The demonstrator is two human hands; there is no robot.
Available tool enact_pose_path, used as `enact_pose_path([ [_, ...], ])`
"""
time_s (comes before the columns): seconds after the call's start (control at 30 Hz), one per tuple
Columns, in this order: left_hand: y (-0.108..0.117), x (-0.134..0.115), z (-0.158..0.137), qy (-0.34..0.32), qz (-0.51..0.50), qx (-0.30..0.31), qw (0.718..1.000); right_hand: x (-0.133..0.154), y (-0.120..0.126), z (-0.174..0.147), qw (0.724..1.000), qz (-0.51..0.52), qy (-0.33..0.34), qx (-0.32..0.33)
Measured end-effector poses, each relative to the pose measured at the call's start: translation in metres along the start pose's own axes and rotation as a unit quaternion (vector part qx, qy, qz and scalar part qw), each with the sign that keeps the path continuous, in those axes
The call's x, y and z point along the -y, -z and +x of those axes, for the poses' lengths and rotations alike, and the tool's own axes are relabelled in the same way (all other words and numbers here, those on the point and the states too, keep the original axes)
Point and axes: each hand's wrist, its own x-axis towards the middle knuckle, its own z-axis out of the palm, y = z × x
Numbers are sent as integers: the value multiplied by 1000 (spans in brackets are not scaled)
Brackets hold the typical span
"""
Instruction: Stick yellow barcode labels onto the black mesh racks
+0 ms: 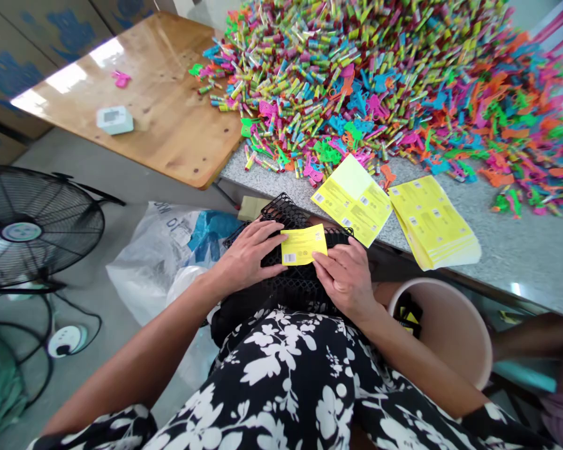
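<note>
Between my two hands is a small yellow printed label with a barcode, above a black plastic basket on my lap. My left hand has its fingers and thumb at the label's left edge. At the lower right corner, my right hand pinches the label between thumb and fingers. Just beyond the basket, a yellow label sheet with one blank section hangs slightly over the table edge. To its right lies a stack of yellow label sheets.
A large heap of colourful small tubes and plastic pieces covers the grey stone table. A wooden table holds a white device. A fan stands left, a bin right. Another person's arm shows at right.
</note>
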Motion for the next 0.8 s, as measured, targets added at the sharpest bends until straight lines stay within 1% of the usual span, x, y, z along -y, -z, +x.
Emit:
enact_pose_path([
  [0.13,1,-1,0,10,-9,5,1000,-1,-2,-1,999,33,-14,-14],
  [0.23,1,-4,0,25,-16,4,1000,0,-1,1,993,105,-47,-35],
  [0.33,1,-7,-1,49,-25,-6,998,2,4,5,974,189,-100,-80],
  [0.4,0,-8,-2,58,-32,-11,998,1,8,7,966,203,-113,-115],
  [0.47,-1,-9,-2,66,-40,-15,997,-2,10,7,972,174,-95,-127],
  [0.6,-3,-10,-2,87,-58,-14,994,-5,6,4,990,99,-31,-96],
  [0.7,-3,-10,-3,99,-62,0,993,-3,1,3,993,81,-4,-83],
  [0.8,-3,-9,-4,109,-57,9,992,-1,-2,4,993,80,5,-82],
])
